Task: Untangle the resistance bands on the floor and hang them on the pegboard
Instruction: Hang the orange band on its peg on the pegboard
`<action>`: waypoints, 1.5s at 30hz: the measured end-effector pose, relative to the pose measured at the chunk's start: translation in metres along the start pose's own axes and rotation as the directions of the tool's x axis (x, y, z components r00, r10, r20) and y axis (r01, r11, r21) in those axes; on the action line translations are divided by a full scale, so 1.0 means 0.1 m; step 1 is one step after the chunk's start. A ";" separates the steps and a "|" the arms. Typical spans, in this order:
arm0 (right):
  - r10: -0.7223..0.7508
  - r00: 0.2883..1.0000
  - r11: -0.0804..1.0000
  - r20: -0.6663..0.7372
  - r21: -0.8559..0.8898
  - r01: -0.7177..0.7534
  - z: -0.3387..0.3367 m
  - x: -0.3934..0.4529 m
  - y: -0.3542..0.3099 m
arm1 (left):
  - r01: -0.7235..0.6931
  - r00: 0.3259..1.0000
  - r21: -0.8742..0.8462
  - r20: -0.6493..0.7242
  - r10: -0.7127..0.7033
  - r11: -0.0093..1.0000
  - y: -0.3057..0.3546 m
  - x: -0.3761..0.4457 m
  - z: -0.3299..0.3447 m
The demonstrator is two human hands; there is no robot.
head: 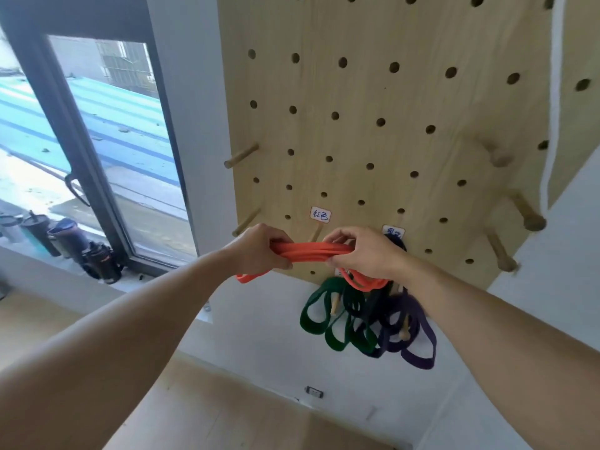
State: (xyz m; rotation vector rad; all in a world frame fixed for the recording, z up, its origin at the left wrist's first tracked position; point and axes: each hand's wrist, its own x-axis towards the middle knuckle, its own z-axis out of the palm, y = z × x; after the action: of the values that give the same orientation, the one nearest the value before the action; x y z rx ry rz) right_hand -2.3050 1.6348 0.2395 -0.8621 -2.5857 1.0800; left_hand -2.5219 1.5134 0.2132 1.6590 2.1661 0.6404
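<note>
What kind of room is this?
Probably a home workout corner: a wooden pegboard holds green bands and purple bands, and drink bottles stand by the window.

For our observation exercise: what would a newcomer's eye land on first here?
The orange band, bunched and held level between the left hand and right hand before the wooden pegboard. Next, the green band and purple band dangling from pegs at its lower edge.

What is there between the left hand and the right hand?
In the head view, the orange band spans from the left hand to the right hand, bunched in several strands; behind it, a peg shows.
</note>
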 end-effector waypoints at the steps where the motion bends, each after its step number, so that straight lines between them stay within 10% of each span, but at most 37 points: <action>1: 0.017 1.000 1.000 -0.007 -0.001 -0.017 0.01 0.12 0.00 | -0.001 1.000 -0.005 0.005 0.001 1.000 -0.07 0.11 -0.03; 24: 0.230 0.920 0.960 -0.317 0.229 -0.161 0.32 0.69 0.38 | -0.072 0.994 -0.133 0.074 0.083 0.988 -0.49 1.15 0.23; 45: 0.074 0.971 0.951 -0.226 -0.278 -0.137 0.24 0.74 0.26 | -0.234 0.972 0.163 0.038 0.231 0.959 -0.34 0.99 0.05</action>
State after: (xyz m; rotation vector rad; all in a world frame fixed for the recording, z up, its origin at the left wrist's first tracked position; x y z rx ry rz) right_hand -2.3627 1.6793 0.2022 -1.1277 -2.5745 0.5936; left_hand -2.5736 1.6025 0.1914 2.0201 2.0783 0.5143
